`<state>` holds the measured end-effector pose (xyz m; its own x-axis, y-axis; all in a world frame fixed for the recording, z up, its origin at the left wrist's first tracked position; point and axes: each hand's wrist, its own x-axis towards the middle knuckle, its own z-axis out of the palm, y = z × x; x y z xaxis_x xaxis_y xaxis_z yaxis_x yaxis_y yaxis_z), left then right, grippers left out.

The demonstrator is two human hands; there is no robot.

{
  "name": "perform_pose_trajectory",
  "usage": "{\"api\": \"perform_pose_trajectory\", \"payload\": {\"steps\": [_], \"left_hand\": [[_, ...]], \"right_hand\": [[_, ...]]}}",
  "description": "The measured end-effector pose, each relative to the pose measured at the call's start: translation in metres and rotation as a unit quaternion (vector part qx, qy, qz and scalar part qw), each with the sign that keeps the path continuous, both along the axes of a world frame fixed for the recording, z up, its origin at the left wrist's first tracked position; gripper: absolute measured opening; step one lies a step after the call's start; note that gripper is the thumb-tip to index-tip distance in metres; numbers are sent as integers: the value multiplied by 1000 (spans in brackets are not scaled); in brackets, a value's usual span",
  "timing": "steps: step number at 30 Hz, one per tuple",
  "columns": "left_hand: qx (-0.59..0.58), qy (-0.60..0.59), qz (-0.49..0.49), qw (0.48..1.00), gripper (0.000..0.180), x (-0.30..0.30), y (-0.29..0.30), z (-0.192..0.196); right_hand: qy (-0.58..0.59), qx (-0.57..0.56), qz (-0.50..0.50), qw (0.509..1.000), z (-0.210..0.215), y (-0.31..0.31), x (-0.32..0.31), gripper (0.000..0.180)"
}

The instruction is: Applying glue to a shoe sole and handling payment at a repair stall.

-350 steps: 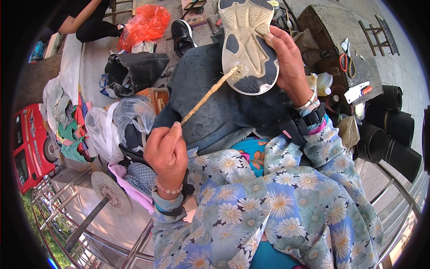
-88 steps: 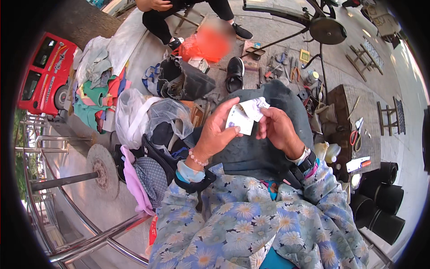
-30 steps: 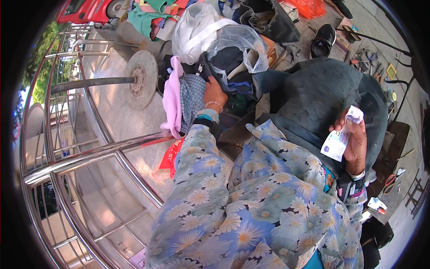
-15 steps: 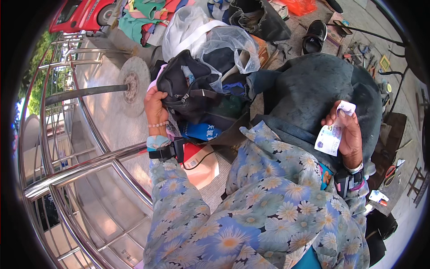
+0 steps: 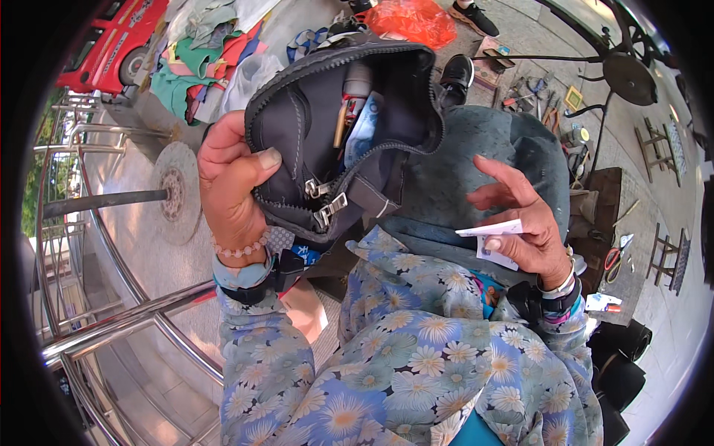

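Observation:
My left hand grips the side of a black zippered bag, thumb over its rim. The bag's mouth gapes, and two metal zipper pulls hang at the near edge. Inside lie a bluish folded paper or packet, a thin gold-coloured tube and a greyish cylinder. Right of the bag, my right hand pinches a folded pale banknote between thumb and fingers, other fingers spread. A dark grey cloth lies beneath and beyond that hand.
Steel railings and a round disc on a bar stand at left. Cloth scraps and an orange-red plastic bag lie at the back. Hand tools, red-handled scissors and small stools are at right.
My left hand has raised the black bag nearer, and its mouth now gapes wide. My right hand has moved left toward it, and the banknote is folded smaller.

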<state>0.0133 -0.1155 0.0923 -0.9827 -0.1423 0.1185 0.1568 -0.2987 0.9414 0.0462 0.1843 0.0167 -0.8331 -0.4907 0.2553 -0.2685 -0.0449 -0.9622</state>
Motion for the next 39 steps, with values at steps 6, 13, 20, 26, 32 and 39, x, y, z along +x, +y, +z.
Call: {"api": "perform_pose_trajectory", "payload": {"steps": [6, 13, 20, 26, 32, 39], "left_hand": [[-18, 180, -290, 940, 20, -33, 62, 23], [-485, 358, -228, 765, 20, -67, 127, -32], [-313, 463, -231, 796, 25, -10, 137, -9], [-191, 223, -459, 839, 62, 32, 142, -30], [-79, 87, -411, 904, 46, 38, 153, -43], [-155, 84, -418, 891, 19, 15, 133, -42]], "right_hand": [[243, 259, -112, 928, 38, 25, 20, 20], [112, 428, -34, 896, 55, 48, 65, 17], [131, 313, -87, 937, 58, 53, 71, 18], [118, 87, -101, 984, 63, 41, 58, 22], [146, 46, -146, 977, 57, 27, 44, 21], [129, 22, -171, 976, 55, 33, 35, 25]]}}
